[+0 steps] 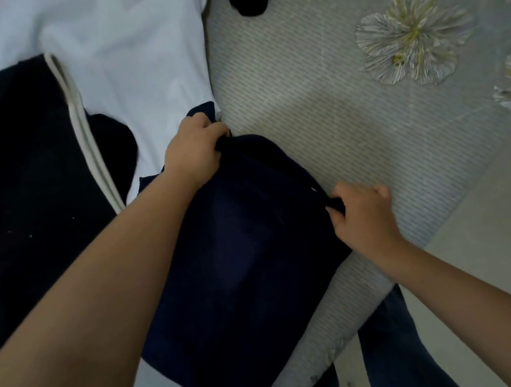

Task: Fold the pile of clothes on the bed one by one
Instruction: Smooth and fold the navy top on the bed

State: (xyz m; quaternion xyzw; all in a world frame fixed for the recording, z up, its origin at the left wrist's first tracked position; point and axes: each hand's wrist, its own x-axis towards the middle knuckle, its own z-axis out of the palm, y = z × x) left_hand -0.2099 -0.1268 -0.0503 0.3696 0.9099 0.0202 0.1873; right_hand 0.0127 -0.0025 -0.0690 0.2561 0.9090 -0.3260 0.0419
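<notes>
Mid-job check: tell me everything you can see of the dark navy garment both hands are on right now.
The navy garment is a plain, soft-looking dark cloth, folded into a rough rectangle, lying flat and slanted near the bed's edge. Its far end is gripped by the left hand at one corner and pinched by the right hand at the other. It lies partly over the white garment and partly on the grey patterned bedspread. The left forearm hides its left side.

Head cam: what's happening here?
A person is folding laundry on a bed. Both hands grip the top edge of a navy garment: left hand at one corner, right hand at the other. It lies partly over a white garment, with a dark white-striped piece alongside.
</notes>
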